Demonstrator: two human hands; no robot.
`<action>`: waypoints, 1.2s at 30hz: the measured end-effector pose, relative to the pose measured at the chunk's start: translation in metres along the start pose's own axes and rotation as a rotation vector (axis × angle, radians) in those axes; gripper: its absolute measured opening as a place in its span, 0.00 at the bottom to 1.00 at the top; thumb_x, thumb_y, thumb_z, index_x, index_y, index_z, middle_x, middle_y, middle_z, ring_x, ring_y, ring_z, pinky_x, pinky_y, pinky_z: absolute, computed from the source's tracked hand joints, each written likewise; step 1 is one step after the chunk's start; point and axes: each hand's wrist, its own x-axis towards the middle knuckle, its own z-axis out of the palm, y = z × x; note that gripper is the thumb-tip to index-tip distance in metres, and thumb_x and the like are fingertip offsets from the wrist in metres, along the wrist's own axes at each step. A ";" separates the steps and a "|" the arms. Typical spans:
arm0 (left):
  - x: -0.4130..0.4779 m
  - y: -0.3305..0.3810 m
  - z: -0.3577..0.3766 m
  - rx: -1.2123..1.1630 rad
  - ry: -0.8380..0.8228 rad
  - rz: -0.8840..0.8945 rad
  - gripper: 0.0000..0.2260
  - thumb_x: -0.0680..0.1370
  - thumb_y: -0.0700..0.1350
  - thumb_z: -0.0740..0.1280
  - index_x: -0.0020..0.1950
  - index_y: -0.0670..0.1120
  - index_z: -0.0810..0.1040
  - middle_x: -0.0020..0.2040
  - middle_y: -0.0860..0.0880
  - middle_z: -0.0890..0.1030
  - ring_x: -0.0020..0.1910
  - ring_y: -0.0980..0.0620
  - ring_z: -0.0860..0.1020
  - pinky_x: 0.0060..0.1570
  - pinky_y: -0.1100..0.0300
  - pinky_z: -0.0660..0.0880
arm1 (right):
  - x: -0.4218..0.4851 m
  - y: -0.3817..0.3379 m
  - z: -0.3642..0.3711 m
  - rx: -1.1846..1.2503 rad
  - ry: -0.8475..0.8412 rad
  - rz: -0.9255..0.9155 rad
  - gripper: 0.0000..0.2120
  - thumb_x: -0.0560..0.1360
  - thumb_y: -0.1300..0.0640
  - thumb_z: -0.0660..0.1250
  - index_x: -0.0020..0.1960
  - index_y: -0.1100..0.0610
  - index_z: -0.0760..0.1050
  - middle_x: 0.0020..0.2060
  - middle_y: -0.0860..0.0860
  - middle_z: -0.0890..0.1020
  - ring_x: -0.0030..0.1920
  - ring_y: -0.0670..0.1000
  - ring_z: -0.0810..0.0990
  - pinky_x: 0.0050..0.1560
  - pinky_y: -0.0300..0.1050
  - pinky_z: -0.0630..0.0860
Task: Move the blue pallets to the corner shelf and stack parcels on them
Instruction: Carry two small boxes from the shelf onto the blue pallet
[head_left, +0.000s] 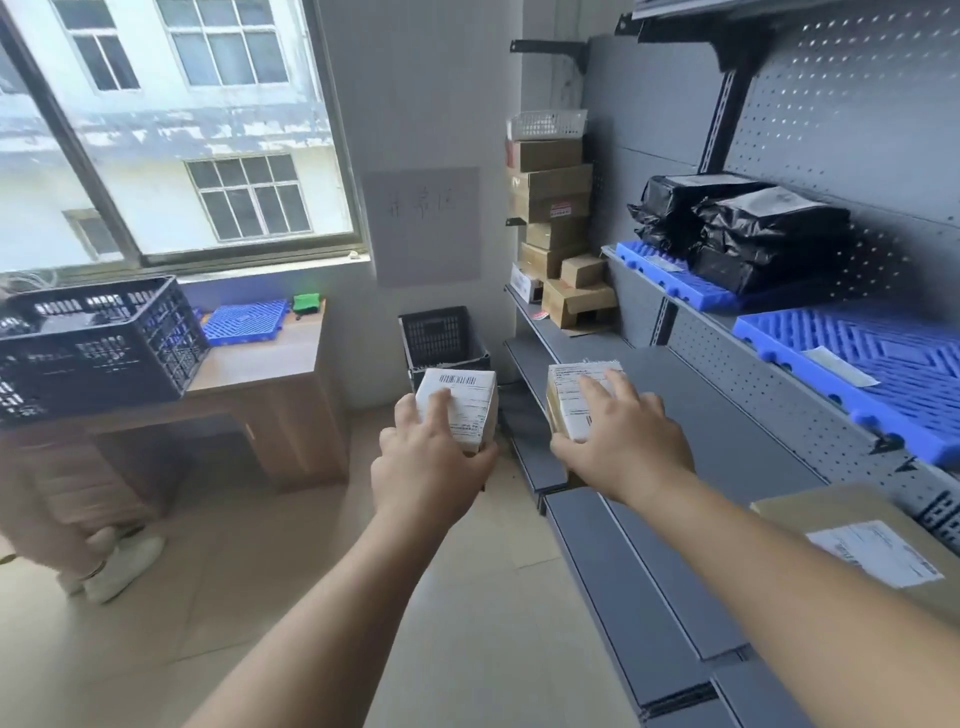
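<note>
While 2 blue pallets already lie on the upper shelf (698, 306), the far pallet (665, 278) loaded with black parcels (743, 234) and the near pallet (872, 364) almost bare, the step in hand looks like parcel stacking. The left hand (431, 457) grips a white parcel (460, 402), fingers curled over its top and thumb below. The right hand (628, 441) clasps a labelled parcel (571, 395) with fingers spread across the label. Next, both probably need lifting rightward onto the near pallet. A 3rd pallet (244, 319) lies on the tabletop (270, 358).
</note>
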 end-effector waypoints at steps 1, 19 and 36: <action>0.011 0.003 0.004 -0.009 -0.010 0.018 0.33 0.73 0.69 0.63 0.74 0.59 0.60 0.74 0.51 0.62 0.63 0.42 0.70 0.55 0.48 0.74 | 0.008 0.002 0.000 -0.002 0.004 0.010 0.38 0.74 0.35 0.62 0.79 0.45 0.57 0.78 0.49 0.60 0.68 0.59 0.66 0.59 0.53 0.71; 0.156 0.206 0.085 -0.130 -0.041 0.365 0.33 0.73 0.69 0.64 0.74 0.60 0.60 0.73 0.50 0.63 0.64 0.41 0.70 0.58 0.44 0.75 | 0.156 0.144 -0.059 -0.028 0.250 0.257 0.38 0.73 0.35 0.63 0.79 0.47 0.59 0.78 0.51 0.60 0.68 0.61 0.67 0.58 0.55 0.71; 0.157 0.435 0.162 -0.365 -0.230 0.845 0.30 0.72 0.67 0.67 0.71 0.61 0.63 0.72 0.52 0.65 0.64 0.41 0.70 0.56 0.48 0.71 | 0.142 0.318 -0.109 -0.163 0.382 0.750 0.39 0.74 0.33 0.61 0.79 0.47 0.57 0.79 0.53 0.59 0.69 0.64 0.67 0.61 0.56 0.72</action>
